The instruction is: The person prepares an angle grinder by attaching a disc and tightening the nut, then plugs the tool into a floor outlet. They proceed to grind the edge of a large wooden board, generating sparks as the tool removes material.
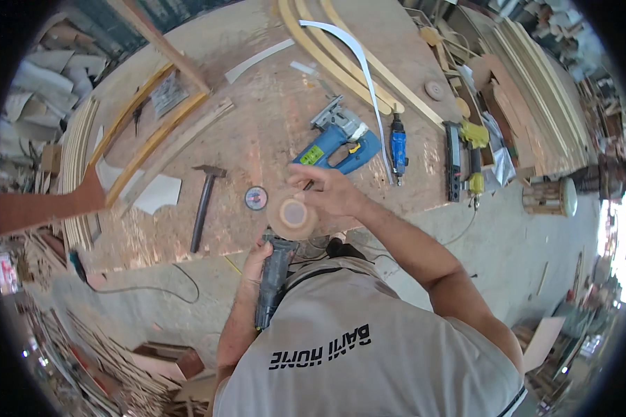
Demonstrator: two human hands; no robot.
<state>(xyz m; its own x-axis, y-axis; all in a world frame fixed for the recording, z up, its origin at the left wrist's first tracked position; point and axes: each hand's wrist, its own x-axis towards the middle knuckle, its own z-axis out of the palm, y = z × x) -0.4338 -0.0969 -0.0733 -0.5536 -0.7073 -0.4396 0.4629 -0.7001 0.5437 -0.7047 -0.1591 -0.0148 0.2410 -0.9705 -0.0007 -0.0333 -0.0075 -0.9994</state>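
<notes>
My left hand (257, 260) is wrapped round the dark body of an angle grinder (274, 274), held upright in front of my shirt at the table's near edge. A round tan disc (293, 214) with a paler centre sits on the grinder's head, its rim slightly blurred. Just above and right of that disc is my right hand (335, 192), thumb and fingers bent toward each other around a short dark thing (308, 185) too small to name. Left of the disc, a small dark cutting disc (256, 198) lies flat on the wooden worktable (250, 149).
Beyond my right hand lies a blue jigsaw (341, 142), with a blue air tool (398, 149) and a yellow-black nail gun (466, 160) further right. A hammer (205, 208) rests at left. Curved wooden strips (355, 76) and a chair-like wooden frame (146, 160) occupy the far and left sides.
</notes>
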